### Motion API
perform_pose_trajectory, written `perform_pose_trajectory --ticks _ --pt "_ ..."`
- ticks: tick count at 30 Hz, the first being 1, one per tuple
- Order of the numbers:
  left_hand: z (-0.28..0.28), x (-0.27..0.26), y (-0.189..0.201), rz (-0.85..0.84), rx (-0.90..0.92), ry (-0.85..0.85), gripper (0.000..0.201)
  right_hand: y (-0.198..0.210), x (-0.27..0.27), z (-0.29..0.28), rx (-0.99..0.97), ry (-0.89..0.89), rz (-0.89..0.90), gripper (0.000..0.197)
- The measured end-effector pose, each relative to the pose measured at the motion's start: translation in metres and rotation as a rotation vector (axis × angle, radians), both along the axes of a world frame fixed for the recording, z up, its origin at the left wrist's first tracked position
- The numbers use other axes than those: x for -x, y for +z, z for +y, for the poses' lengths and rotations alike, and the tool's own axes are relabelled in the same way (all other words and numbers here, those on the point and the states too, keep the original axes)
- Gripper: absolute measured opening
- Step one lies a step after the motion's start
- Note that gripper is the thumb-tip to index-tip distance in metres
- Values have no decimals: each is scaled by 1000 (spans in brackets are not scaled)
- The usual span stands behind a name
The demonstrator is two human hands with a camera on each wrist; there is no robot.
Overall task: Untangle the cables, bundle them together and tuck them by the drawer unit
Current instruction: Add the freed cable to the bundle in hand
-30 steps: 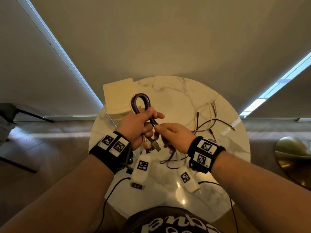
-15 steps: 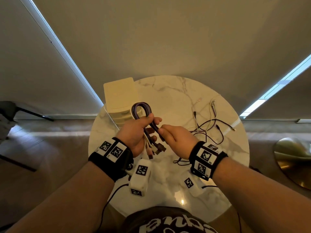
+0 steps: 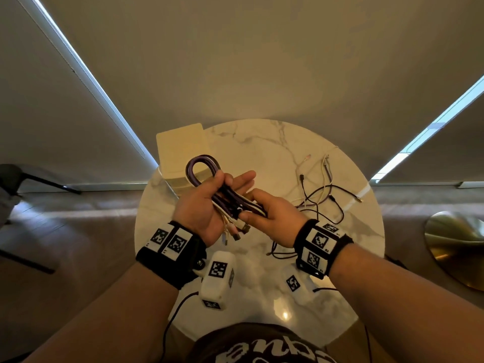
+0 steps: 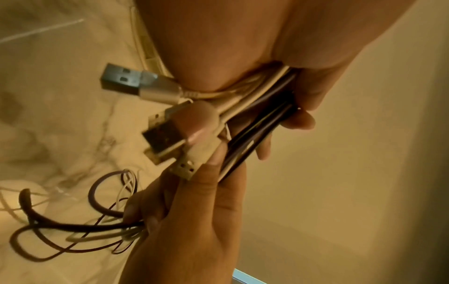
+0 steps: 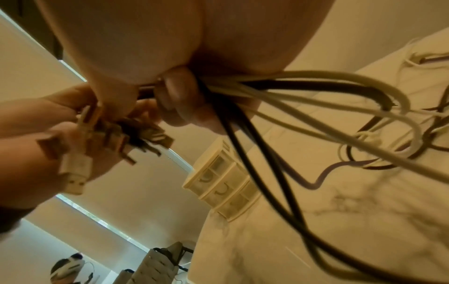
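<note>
My left hand lies palm up over the marble table, its thumb curled over a folded bundle of purple, black and white cables. Several USB plugs hang from the bundle below the palm; they show close up as USB plugs. My right hand pinches the same strands just right of the left palm. From it, loose cable tails trail across the right of the table, seen near as cable tails. The cream drawer unit stands at the table's back left, behind the bundle.
The three-drawer front of the drawer unit faces the table's middle. A brass disc lies on the floor to the right. A dark chair stands at far left. The table's round edge runs close on every side.
My left fingers have straightened out from a closed grip, leaving the thumb over the bundle. My right hand has slid closer along the strands, and the loose tails have shifted on the table.
</note>
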State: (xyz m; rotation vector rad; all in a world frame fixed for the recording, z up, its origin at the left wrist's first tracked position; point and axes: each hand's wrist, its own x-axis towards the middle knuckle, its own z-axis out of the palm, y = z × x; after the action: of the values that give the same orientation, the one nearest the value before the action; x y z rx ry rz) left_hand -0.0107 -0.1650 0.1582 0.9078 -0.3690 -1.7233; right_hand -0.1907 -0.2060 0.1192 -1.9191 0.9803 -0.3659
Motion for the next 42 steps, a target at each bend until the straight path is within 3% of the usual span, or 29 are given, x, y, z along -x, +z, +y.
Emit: perform_pose_trajectory --ticks 5,9,14,18,20,22,25,31,35,39,42 --pt "-7 0 6 -142 23 -23 41 3 -8 4 -135 -51 -74 18" --pt "-8 10 8 -153 68 34 39 -4 -13 6 -229 -44 -78 26" --pt "2 17 0 -48 28 76 38 -7 -7 3 -93 58 179 30" --pt "-1 5 -8 121 -10 183 38 -13 11 1 -235 72 112 35" --pt "-4 -8 -9 205 -17 197 39 -20 21 2 -237 69 225 41" --pt "-6 -16 -12 181 -41 181 39 -27 30 1 -177 65 372 41" --pt "-7 -19 -19 -34 -119 173 39 -23 35 -4 -33 124 503 40" --pt "-13 -21 -32 -592 -267 197 38 15 38 -8 98 268 434 28" --pt "-1 -8 -26 -941 -185 -76 72 35 28 -11 65 245 282 18" --pt "8 4 -24 -1065 28 -345 61 48 24 -21 -7 215 219 16" --pt "12 15 -20 -1152 117 -544 42 59 19 -24 -48 248 190 13"
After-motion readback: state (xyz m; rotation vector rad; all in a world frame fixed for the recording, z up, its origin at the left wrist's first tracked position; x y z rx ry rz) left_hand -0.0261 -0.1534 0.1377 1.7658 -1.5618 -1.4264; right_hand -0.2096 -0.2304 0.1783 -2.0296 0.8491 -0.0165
